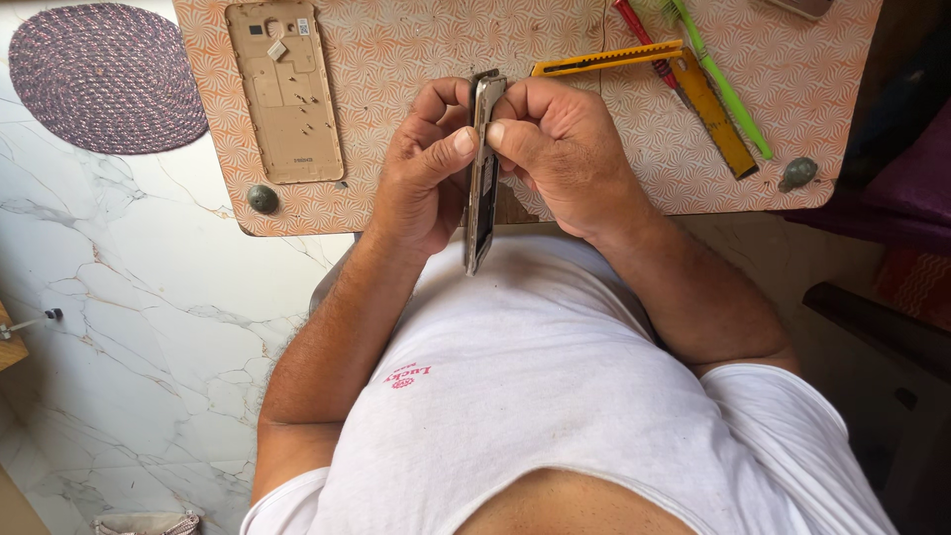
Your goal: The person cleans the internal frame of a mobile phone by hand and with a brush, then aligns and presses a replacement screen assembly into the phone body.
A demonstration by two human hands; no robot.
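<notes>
Fingers of left hand [421, 163] and right hand [555, 149] clamped on slim, metal-edged phone body [482, 178], edge-on.

The counter [416, 59] wears an orange and white fan-like pattern. On it lies a pale gold phone back cover [284, 91], a yellow utility knife [606, 58], a yellow ruler [715, 117], a bright green pen [723, 84] and a red-handled tool [641, 36]. Two small grey-green knobs [263, 198] sit near the counter's corners. The phone body [482, 173] shows a silvery edge with a dark, perhaps black, inner face. The floor [129, 297] is white marble with brownish veins; the oval rug [107, 77] is woven purple and grey. The shirt [555, 396] is white with small red lettering
</notes>
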